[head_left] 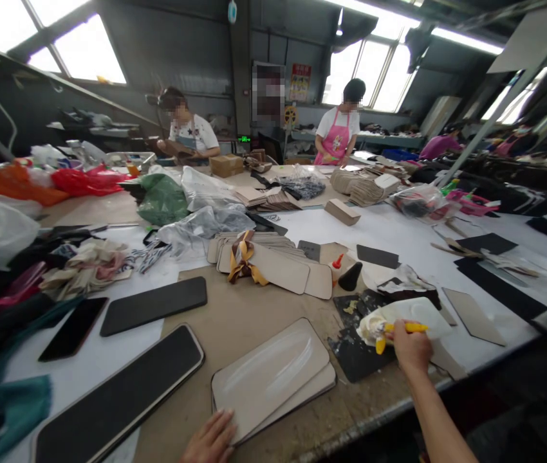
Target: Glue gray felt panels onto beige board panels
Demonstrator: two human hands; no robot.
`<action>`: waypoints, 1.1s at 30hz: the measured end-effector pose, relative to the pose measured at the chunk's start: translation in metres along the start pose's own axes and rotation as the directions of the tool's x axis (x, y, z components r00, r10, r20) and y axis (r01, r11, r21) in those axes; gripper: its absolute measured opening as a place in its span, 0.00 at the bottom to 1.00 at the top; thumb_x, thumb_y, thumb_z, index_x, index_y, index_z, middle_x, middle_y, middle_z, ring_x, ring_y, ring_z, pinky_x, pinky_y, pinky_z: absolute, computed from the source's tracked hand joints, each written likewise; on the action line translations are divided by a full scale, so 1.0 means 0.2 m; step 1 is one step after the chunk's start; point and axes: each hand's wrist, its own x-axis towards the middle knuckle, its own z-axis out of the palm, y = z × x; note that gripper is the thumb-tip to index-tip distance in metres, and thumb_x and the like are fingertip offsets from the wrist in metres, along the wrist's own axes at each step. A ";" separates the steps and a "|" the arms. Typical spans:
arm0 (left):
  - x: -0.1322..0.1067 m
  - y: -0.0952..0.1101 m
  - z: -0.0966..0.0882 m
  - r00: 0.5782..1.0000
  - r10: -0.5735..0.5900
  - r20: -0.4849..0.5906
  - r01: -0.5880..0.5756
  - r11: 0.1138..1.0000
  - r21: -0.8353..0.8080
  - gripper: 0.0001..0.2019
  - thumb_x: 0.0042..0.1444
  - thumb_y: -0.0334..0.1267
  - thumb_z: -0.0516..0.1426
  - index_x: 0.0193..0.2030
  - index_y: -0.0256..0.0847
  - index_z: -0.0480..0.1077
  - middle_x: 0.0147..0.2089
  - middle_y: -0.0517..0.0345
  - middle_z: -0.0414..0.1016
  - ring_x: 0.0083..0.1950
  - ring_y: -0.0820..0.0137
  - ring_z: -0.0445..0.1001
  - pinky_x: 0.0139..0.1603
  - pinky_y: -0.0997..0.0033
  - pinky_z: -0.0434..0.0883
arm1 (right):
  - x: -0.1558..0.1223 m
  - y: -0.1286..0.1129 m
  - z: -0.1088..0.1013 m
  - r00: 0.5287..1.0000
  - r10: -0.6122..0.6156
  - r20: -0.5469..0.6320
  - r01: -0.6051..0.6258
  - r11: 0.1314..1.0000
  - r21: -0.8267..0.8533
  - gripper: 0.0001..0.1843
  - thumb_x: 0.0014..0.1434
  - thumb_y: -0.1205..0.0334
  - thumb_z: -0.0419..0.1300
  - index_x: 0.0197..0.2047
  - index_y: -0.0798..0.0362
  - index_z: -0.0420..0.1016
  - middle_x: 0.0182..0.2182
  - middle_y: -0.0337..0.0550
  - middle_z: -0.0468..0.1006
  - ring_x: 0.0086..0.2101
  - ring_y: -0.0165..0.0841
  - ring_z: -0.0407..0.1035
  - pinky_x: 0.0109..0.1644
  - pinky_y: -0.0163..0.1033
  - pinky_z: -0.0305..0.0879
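"Yellow-handled tool (pixel 417 328) first. Where's it at?"

"In the person's right hand (pixel 413 352), fingers closed round the handle. Working end's over the milky-white flat tray (pixel 432 313), buried in thick white paste (pixel 370 326); can't make out its shape."

"That stubby yellow piece (pixel 380 347) lower down?"

"Pokes out by the paste. Same tool or another, can't tell."

"Left hand (pixel 212 437)?"

"Fingers stretched out, touching the near-left corner of the beige rounded rectangular board (pixel 268 373). Wrist's cut off by the bottom edge."

"And the board?"

"On the brown-topped work surface (pixel 235 308), glossy white streaks across it. Covers most of a second pale board (pixel 309 393); only a strip of that shows. How many lie under, unclear."

"Below the tray?"

"Smeared black flat sheet (pixel 355 365), partly covered."

"Farther out?"

"Fanned stack of beige rounded boards (pixel 286 267), a yellow-and-brown ribbon (pixel 246 257) hiding part of it. Red-tipped white bottle (pixel 336 267) near its right end, beside a black tapered object (pixel 351 276) I can't identify. Left: long black panel with a pale rim (pixel 121 402), cut off at the bottom."

"Background?"

"Co-worker in a pink apron (pixel 335 143), another in a white patterned shirt (pixel 201 132); hand details too small. People far right are blurred, half hidden."
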 end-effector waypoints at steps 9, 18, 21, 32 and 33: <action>0.04 0.08 -0.10 0.982 -0.185 0.036 0.188 0.976 -0.112 0.10 0.59 0.36 0.49 0.41 0.44 0.71 0.46 0.56 0.76 0.48 0.68 0.74 0.45 0.71 0.75 | -0.14 -0.01 -0.09 0.950 0.308 0.038 -0.268 0.751 0.604 0.07 0.38 0.62 0.60 0.23 0.53 0.65 0.15 0.36 0.68 0.18 0.34 0.67 0.23 0.39 0.70; 0.04 0.12 -0.15 0.934 -0.323 0.154 0.349 0.917 -0.191 0.08 0.54 0.28 0.53 0.39 0.42 0.70 0.47 0.51 0.74 0.51 0.64 0.71 0.50 0.61 0.73 | -0.95 -0.29 0.03 0.761 -0.099 0.641 -0.330 0.792 0.514 0.25 0.42 0.44 0.65 0.35 0.56 0.70 0.25 0.40 0.76 0.23 0.32 0.72 0.26 0.35 0.72; 0.03 0.11 -0.14 0.932 -0.332 0.146 0.358 0.908 -0.220 0.08 0.54 0.28 0.53 0.39 0.42 0.70 0.47 0.52 0.74 0.50 0.65 0.71 0.50 0.61 0.73 | -1.14 -0.36 0.12 0.657 -0.195 0.728 -0.265 0.845 0.465 0.25 0.45 0.41 0.62 0.35 0.55 0.69 0.24 0.40 0.76 0.24 0.34 0.72 0.30 0.36 0.72; 0.03 0.10 -0.14 0.923 -0.314 0.222 0.361 0.906 -0.221 0.10 0.52 0.27 0.55 0.41 0.40 0.71 0.48 0.51 0.74 0.50 0.62 0.71 0.49 0.59 0.73 | -1.37 -0.46 0.24 0.481 -0.380 0.790 -0.170 0.843 0.510 0.21 0.51 0.41 0.57 0.32 0.53 0.67 0.24 0.38 0.71 0.22 0.33 0.69 0.28 0.37 0.70; 0.03 0.10 -0.13 0.925 -0.310 0.219 0.356 0.909 -0.217 0.10 0.52 0.27 0.55 0.41 0.40 0.71 0.48 0.51 0.74 0.50 0.62 0.71 0.49 0.59 0.73 | -1.36 -0.46 0.25 0.493 -0.379 0.783 -0.145 0.852 0.503 0.21 0.51 0.41 0.56 0.32 0.53 0.67 0.24 0.38 0.71 0.22 0.33 0.69 0.28 0.38 0.69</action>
